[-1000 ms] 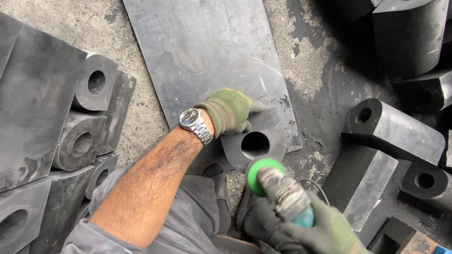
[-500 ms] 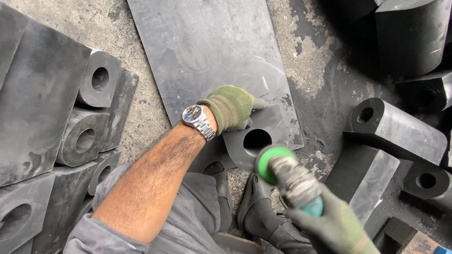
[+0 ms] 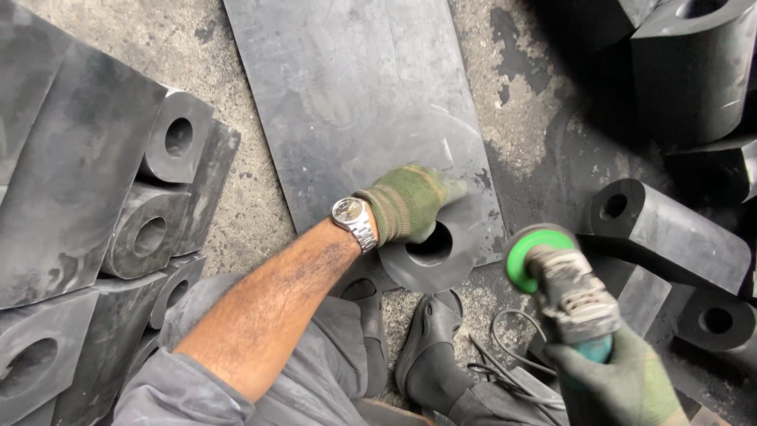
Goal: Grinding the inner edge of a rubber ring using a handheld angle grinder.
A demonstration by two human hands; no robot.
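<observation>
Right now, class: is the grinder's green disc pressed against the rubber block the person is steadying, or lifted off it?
Lifted off. The green disc hangs right of the block, a gap between them; the left hand rests on the block.

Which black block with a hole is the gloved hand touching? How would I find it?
Find the big flat dark sheet on the floor. At its near right corner stands a black rubber block, hole facing up. Unlike the blocks stacked at the sides, the left hand rests on it.
</observation>
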